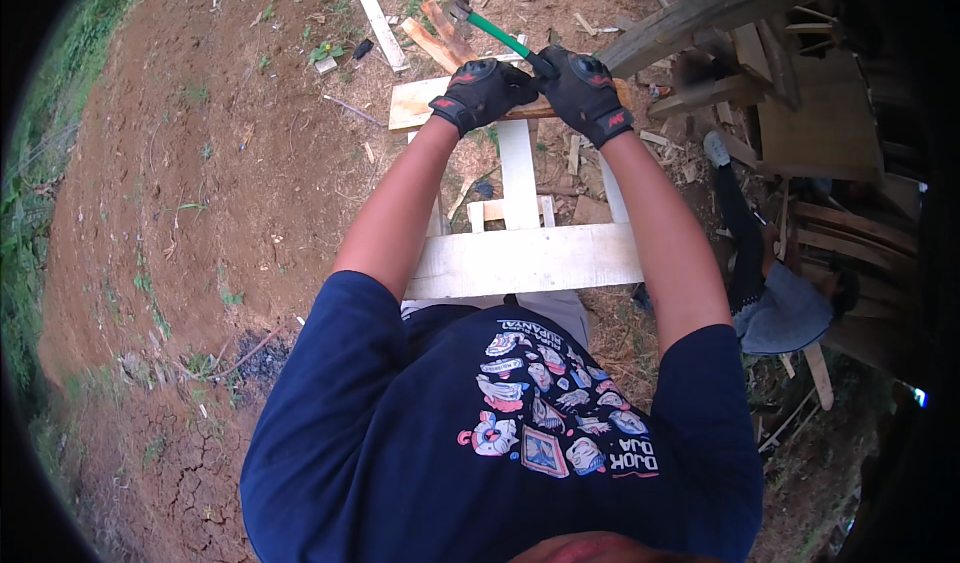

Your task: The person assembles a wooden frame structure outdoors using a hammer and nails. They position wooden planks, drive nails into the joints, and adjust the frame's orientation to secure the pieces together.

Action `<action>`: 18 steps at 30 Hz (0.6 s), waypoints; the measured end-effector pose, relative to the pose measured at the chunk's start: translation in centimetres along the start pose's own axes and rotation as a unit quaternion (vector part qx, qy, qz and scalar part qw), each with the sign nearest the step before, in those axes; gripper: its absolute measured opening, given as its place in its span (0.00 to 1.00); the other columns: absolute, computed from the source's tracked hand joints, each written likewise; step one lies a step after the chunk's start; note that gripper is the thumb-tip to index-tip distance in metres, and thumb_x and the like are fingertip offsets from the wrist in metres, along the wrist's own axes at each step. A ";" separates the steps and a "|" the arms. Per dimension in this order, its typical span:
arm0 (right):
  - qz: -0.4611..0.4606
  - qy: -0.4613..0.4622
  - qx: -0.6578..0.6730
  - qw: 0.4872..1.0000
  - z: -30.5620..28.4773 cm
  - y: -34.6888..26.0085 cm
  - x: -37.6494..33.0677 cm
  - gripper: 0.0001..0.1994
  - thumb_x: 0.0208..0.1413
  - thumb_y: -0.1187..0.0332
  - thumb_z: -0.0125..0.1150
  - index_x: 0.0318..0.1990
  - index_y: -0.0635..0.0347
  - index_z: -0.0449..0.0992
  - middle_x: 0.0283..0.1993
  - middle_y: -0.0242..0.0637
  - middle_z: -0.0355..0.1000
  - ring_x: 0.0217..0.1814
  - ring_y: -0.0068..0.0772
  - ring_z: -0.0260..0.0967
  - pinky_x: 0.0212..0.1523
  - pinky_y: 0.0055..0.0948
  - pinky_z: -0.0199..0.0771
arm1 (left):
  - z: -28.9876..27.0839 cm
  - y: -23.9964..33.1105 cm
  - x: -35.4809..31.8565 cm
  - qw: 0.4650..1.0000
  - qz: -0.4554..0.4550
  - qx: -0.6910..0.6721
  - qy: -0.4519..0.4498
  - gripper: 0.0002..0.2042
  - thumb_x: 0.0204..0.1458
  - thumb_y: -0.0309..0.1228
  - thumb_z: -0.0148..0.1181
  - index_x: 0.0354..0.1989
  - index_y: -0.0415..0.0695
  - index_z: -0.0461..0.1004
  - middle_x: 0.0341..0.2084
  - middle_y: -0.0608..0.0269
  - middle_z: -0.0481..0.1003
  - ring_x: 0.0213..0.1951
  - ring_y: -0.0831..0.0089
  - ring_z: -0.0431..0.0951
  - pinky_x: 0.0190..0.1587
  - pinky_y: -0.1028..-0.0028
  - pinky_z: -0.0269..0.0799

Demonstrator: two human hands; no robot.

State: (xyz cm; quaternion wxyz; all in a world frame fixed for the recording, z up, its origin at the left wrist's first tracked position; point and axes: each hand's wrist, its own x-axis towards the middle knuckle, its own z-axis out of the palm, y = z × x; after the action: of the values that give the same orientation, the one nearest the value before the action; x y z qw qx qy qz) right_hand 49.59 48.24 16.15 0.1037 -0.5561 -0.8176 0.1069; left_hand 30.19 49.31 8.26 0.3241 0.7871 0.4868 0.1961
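Head view shows the far board (410,108) and near board (525,263) in place with a strip (517,173) between; whether they are fastened, and what remains, cannot be told. The right hand (580,88) has its fingers clamped on the hammer (498,36), its head jutting beyond the far board. The left hand's (485,91) fingers curl just beside, over that board; their grip is unclear.

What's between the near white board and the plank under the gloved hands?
In the head view: a white slat, with a pale wood piece and littered ground showing beside it.
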 end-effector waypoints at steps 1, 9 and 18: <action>0.001 0.005 0.006 1.000 0.1 0.1 -0.1 0.09 0.63 0.62 0.62 0.46 0.54 0.79 0.42 0.49 0.80 0.46 0.57 0.79 0.46 0.51 0.79 | 0.0 -0.2 0.1 1.000 0.005 0.002 -0.001 0.17 0.60 0.53 0.64 0.50 0.63 0.88 0.45 0.61 0.87 0.47 0.58 0.85 0.54 0.62 0.79; 0.001 0.018 0.009 1.000 0.4 -0.4 -0.4 0.08 0.61 0.65 0.64 0.44 0.55 0.77 0.40 0.47 0.79 0.45 0.57 0.78 0.46 0.51 0.78 | -0.4 -0.4 0.1 0.999 0.031 -0.020 0.005 0.15 0.60 0.50 0.64 0.50 0.62 0.88 0.45 0.63 0.87 0.48 0.58 0.85 0.55 0.62 0.78; -0.016 0.004 -0.031 0.999 0.5 -0.2 0.1 0.08 0.60 0.66 0.60 0.45 0.54 0.78 0.42 0.49 0.80 0.46 0.58 0.79 0.47 0.54 0.78 | -0.4 0.3 -0.2 1.000 0.005 -0.009 0.017 0.20 0.60 0.55 0.64 0.51 0.56 0.87 0.43 0.62 0.87 0.47 0.59 0.86 0.55 0.63 0.78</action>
State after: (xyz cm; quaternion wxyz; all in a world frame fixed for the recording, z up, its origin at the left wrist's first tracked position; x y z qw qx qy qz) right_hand 49.28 48.22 15.75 0.0908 -0.5467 -0.8288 0.0777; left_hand 30.04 49.14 8.75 0.3222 0.7831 0.4862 0.2156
